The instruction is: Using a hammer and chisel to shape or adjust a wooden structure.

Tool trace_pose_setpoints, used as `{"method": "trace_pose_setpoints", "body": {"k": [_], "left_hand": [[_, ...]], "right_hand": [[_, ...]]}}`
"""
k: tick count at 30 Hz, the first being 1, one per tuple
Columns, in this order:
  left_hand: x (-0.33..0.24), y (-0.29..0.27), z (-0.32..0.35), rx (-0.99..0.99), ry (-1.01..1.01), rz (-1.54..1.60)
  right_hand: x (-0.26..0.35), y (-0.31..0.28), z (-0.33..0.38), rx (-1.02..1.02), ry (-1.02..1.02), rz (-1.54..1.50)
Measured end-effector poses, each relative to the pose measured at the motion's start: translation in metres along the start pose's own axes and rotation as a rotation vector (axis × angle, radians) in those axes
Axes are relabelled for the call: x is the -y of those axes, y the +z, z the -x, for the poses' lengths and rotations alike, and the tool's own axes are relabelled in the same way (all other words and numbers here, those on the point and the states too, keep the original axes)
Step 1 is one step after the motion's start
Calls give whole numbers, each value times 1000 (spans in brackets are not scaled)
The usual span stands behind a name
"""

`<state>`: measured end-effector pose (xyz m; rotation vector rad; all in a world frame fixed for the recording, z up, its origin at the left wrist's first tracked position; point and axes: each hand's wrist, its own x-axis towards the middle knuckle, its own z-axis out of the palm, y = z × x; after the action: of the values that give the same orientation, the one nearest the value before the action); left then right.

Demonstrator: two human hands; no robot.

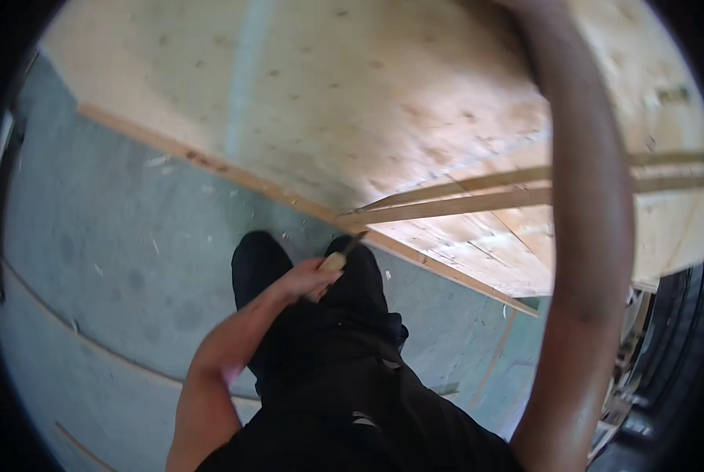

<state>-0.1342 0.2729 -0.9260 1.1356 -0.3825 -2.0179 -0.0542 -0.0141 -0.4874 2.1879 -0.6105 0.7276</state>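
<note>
My left hand (308, 280) is closed around the pale handle of a hand tool (334, 262) in front of my legs. Its narrow dark blade points up and right, toward the lower edge of a large plywood panel (328, 86); it looks like a chisel, but the tip is blurred. My right arm stretches far forward over the wood, and my right hand (531, 6) is cut off by the top edge of the picture, so its fingers are hidden. Thin wooden strips (462, 207) run from the panel's lower edge to the right, passing behind my right forearm.
Beneath me lies a grey floor (116, 228) with scattered wood shavings. A wooden edge board (273, 191) borders the panel on my side. At the far right are dark shelves or racks (667, 330) with wood pieces beside them. A long thin strip (123, 356) crosses the floor at left.
</note>
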Motion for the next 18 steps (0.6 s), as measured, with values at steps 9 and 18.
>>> {"method": "trace_pose_setpoints", "body": {"k": [9, 18], "left_hand": [[-83, 22, 116, -241, 842, 510], [-104, 85, 114, 5, 894, 489]], "right_hand": [[109, -44, 189, 555, 311, -1209], [158, -65, 296, 212, 459, -1274]]}}
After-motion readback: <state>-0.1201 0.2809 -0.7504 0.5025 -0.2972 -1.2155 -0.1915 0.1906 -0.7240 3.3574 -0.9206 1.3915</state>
